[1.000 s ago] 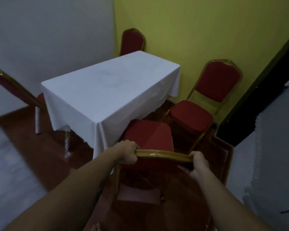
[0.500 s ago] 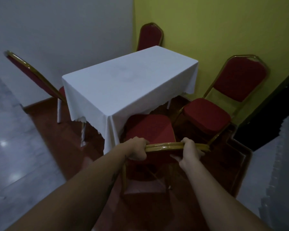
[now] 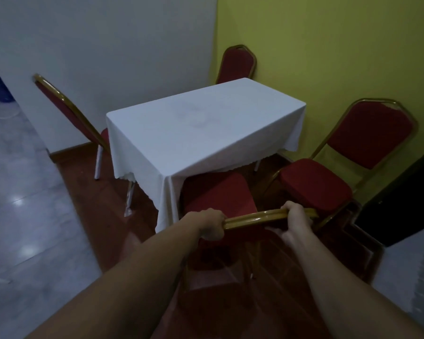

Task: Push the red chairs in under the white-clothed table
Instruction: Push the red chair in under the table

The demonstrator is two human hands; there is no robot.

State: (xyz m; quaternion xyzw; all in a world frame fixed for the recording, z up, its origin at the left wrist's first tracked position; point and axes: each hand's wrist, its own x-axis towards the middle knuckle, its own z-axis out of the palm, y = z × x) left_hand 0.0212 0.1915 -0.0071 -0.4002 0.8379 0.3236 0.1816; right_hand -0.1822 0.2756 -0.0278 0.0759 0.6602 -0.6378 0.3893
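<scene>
The white-clothed table (image 3: 201,133) stands in the room's corner. Right in front of me is a red chair (image 3: 216,192) with a gold frame, its seat partly under the table's near long side. My left hand (image 3: 212,225) grips the left end of its gold top rail. My right hand (image 3: 295,220) grips the rail near the right end. A second red chair (image 3: 328,177) stands to the right, clear of the table. A third red chair (image 3: 66,111) stands at the table's left end, and a fourth red chair (image 3: 238,64) at the far end by the yellow wall.
A grey wall lies behind the table and a yellow wall (image 3: 328,45) to its right. The table stands on a brown wooden floor patch (image 3: 103,211); pale tiles (image 3: 22,216) spread to the left. A dark opening (image 3: 402,201) sits at the right.
The near chair's seat has slid further under the tablecloth. My right hand has shifted leftward from the rail's right end. My view has turned left, bringing the left chair fully into sight.
</scene>
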